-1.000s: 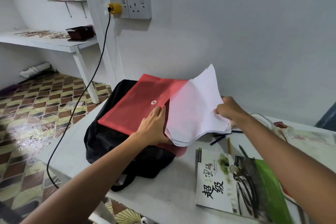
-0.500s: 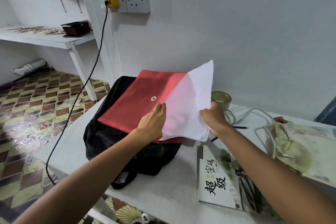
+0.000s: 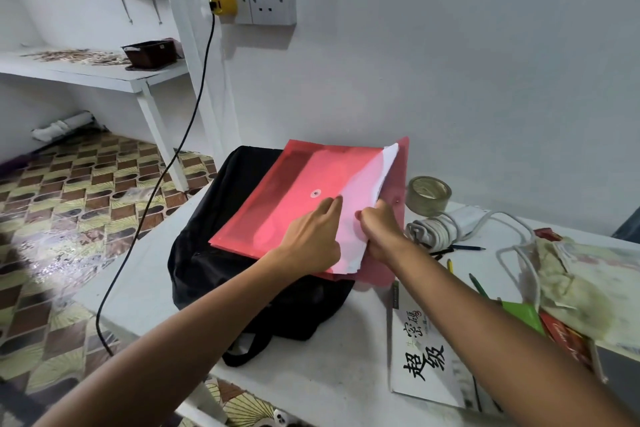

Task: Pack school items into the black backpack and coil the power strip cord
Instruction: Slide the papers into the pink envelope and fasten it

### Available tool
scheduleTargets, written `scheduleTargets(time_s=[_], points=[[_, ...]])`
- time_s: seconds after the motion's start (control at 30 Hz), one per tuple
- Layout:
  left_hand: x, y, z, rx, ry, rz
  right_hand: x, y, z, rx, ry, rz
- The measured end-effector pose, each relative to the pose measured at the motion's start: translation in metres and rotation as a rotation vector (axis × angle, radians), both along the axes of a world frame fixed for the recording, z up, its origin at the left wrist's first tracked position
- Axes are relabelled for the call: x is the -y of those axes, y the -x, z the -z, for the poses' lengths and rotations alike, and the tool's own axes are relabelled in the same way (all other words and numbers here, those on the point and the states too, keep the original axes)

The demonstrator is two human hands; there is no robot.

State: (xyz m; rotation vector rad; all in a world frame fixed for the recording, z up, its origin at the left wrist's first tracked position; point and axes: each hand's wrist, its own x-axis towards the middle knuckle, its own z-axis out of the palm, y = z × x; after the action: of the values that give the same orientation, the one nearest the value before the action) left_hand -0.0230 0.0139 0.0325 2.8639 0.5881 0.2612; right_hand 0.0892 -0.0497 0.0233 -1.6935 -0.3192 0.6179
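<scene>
A red folder lies flat on top of the black backpack, which sits near the worktop's left edge, close to the wall. A stack of white papers is partly slid inside the folder, its right edge still sticking out at the open side. The left hand rests on the folder with fingers stretched flat, pressing down on the front flap just below the snap button. The right hand is curled around the outer edge of the papers, pinching them at the folder's mouth. Further right, toward the back edge, a roll of tape stands beside the white power strip, whose cord is bundled in loose loops (part of it trails off toward the cluttered right side). A book with large black characters lies at the front edge, with pencils scattered just behind it.
</scene>
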Motion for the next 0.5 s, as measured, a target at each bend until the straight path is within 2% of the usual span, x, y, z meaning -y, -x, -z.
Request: scheduleTargets(time_s=[0.2,0.5], points=[[-0.003,0.002,-0.008,0.025,0.023,0.016,-0.015,0.005,-0.005,-0.2,-0.106,-0.175],[-0.009,0.002,-0.017,0.046,0.059,0.036,-0.031,0.008,-0.008,-0.222,-0.13,-0.159]])
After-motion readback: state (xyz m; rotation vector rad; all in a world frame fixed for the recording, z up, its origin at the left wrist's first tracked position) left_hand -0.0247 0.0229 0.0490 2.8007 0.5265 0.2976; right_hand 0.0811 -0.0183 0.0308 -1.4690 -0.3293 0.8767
